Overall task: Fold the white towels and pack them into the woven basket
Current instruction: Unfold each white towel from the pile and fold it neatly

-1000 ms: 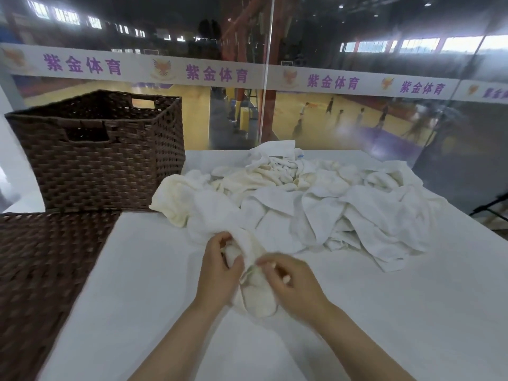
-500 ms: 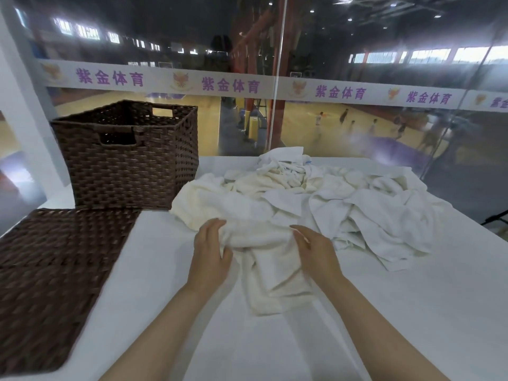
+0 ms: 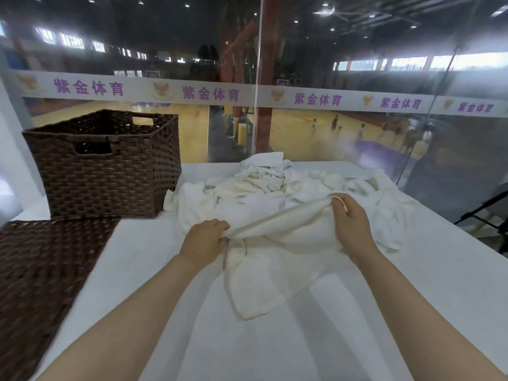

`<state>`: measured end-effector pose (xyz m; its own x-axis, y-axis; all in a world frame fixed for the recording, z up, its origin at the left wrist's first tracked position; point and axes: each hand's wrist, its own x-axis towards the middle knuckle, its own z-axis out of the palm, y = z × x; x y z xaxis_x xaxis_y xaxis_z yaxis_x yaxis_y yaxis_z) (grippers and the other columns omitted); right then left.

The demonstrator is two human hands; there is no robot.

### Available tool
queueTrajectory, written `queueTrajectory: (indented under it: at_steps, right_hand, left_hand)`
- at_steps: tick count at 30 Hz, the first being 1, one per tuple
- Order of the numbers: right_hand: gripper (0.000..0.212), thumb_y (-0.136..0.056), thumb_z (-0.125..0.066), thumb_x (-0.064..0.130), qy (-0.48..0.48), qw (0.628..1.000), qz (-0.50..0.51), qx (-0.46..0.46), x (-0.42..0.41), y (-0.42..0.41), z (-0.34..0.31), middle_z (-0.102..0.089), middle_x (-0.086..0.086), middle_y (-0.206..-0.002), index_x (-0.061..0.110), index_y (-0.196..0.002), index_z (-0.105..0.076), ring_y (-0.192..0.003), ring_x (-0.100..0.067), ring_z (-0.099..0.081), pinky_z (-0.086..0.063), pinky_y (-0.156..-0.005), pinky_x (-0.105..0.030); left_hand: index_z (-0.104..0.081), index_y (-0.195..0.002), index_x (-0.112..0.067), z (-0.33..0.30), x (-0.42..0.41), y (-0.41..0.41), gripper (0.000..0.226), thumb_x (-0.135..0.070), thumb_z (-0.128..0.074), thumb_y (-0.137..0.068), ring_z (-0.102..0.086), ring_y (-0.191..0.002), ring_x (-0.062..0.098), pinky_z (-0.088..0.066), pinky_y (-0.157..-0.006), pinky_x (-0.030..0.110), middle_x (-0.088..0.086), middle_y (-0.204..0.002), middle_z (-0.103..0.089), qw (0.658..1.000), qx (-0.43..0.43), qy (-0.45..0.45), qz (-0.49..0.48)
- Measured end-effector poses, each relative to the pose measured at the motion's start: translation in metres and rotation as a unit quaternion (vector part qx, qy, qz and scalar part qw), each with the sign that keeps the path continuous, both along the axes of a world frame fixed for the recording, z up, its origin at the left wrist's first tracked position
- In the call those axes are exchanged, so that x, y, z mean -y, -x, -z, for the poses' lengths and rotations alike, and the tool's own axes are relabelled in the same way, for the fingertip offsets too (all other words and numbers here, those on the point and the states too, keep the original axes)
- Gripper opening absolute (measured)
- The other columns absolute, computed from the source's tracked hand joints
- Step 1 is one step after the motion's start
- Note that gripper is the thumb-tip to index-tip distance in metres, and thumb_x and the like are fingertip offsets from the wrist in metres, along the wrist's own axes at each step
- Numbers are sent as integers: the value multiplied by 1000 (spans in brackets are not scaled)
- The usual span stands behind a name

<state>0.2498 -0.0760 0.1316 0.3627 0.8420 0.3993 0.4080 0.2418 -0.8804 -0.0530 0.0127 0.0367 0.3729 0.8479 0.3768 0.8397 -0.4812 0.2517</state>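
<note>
A cream-white towel (image 3: 275, 259) hangs stretched between my hands above the white table (image 3: 412, 312), its lower part draping onto the table. My left hand (image 3: 204, 239) grips its left top corner. My right hand (image 3: 350, 222) pinches the right top edge, higher and farther back. Behind the towel lies a crumpled pile of white towels (image 3: 275, 182). The dark brown woven basket (image 3: 110, 171) stands at the back left of the table, and nothing is visible inside it.
A flat brown woven lid (image 3: 41, 276) lies on the table's near left, in front of the basket. A glass wall (image 3: 302, 127) runs right behind the table. A black stand (image 3: 483, 207) is off the right edge.
My hands have moved apart along the towel's top edge and lifted it, spreading it out from a bunched lump. The right hand went right and back.
</note>
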Motion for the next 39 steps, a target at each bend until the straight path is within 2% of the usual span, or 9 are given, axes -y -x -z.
queueTrajectory:
  at_steps: [3,9,12,16,20,23,28,32,39]
  right_hand:
    - [21,-101,-41,17,-10,999,33,-6,-7,-11,-10,-59,19,-92,22,-101,-62,-88,-2,-54,-37,-70,-3]
    - [26,-100,-40,20,-29,983,103,-151,-21,-26,-26,-61,11,-95,20,-104,-65,-102,-20,-57,-44,-86,-29]
    - [28,-100,-40,18,-25,975,136,-172,-20,-21,-16,-62,2,-110,14,-113,-64,-107,-21,-55,-40,-88,-26]
    - [27,-91,-56,30,40,999,-22,26,-3,23,5,-62,7,-97,27,-118,-59,-98,-20,-60,-43,-76,-21]
    - [68,-80,-63,59,118,944,-181,251,6,90,7,-63,11,-105,45,-139,-34,-99,-11,-59,-48,-82,-32]
    - [39,-90,-56,47,71,946,-137,286,-4,107,3,-63,13,-93,33,-126,-50,-90,-15,-62,-45,-68,-31]
    - [16,-93,-54,37,51,978,-91,182,-14,90,-6,-61,12,-77,29,-80,-58,-74,-5,-54,-38,-63,-25]
    - [28,-95,-52,31,73,993,-32,83,-18,70,-12,-61,0,-81,6,-87,-62,-79,-18,-54,-39,-67,-29]
    - [32,-94,-53,29,102,993,26,-49,-25,38,-7,-54,-7,-74,5,-73,-55,-70,-24,-49,-37,-61,-32]
  left_hand:
    - [-63,-104,-14,-11,-2,13,18,-13,-60,-86,-59,-79,27,-43,-62,34,4,-87,-62,998,3,-55,-37]
    - [-54,-89,-14,-39,-12,28,3,-14,-56,-87,-51,-73,23,-34,-57,32,-1,-78,-49,991,-59,-73,-91]
    - [-49,-85,-14,-41,-11,34,10,-18,-53,-93,-53,-70,24,-41,-57,36,0,-78,-52,988,28,-51,-139]
    - [-52,-88,-20,-58,9,7,6,-23,-51,-94,-54,-77,17,-45,-63,36,-4,-83,-57,988,132,-55,-51]
    - [-53,-92,-26,-85,37,-33,2,-27,-54,-90,-54,-78,12,-46,-65,35,-10,-86,-58,985,160,-58,20]
    - [-55,-92,-27,-92,51,-40,6,-26,-55,-86,-55,-79,12,-48,-65,36,-11,-87,-58,979,189,-61,35]
    - [-54,-104,-27,-67,59,-12,20,-20,-58,-86,-50,-81,11,-48,-66,35,-14,-98,-49,994,98,-41,-18]
    - [-52,-97,-25,-30,66,11,14,-14,-52,-88,-53,-80,16,-48,-66,35,-9,-93,-53,995,74,24,-65]
    - [-57,-77,-33,-8,84,61,21,-28,-52,-97,-59,-71,9,-44,-65,28,-11,-73,-63,970,171,137,-101]
